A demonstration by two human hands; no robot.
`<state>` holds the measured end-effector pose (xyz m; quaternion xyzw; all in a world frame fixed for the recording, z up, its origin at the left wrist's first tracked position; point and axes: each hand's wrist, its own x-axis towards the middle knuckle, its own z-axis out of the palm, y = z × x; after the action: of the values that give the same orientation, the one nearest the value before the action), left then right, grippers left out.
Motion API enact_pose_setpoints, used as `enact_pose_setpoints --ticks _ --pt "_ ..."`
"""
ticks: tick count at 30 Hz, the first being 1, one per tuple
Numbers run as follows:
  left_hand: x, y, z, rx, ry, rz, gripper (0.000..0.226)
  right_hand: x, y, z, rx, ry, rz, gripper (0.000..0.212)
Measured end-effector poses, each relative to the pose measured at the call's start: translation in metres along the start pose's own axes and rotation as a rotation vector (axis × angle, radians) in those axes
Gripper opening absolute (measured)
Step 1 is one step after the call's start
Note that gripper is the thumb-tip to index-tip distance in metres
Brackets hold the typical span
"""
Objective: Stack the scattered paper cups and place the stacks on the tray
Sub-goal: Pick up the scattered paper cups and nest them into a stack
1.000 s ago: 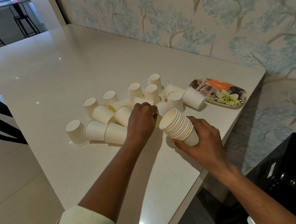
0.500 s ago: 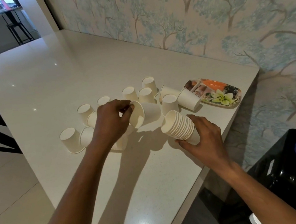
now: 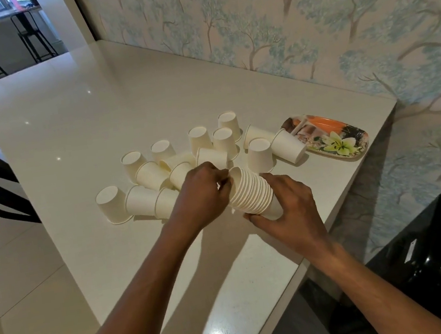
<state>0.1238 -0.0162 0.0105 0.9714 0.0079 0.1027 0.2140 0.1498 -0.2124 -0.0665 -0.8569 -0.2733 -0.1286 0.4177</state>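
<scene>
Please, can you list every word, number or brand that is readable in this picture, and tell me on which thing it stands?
No text here can be read.
The loose paper cups: plain, no print.
The stack of paper cups: plain, no print.
The tray: only a flower picture, no words visible.
The white label on the black object: too small and blurred to read.

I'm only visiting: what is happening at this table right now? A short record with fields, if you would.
Right hand: grips the stack of cups near its base, stack tilted
Left hand: fingers curled at the stack's open mouth
Loose cups: many on the table, some upside down, some on their sides
Tray: no stack on it; one tipped cup at its end
</scene>
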Motion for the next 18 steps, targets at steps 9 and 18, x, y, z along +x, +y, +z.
enact_pose_setpoints --ticks 9,18 --pt "-0.024 -0.04 -0.011 0.079 0.21 -0.421 0.061 0.0 0.006 -0.005 0.031 0.011 0.027 0.076" --pt "-0.048 -0.05 0.008 0.216 0.248 -0.484 0.074 0.002 -0.001 -0.003 0.079 0.028 0.019 0.074"
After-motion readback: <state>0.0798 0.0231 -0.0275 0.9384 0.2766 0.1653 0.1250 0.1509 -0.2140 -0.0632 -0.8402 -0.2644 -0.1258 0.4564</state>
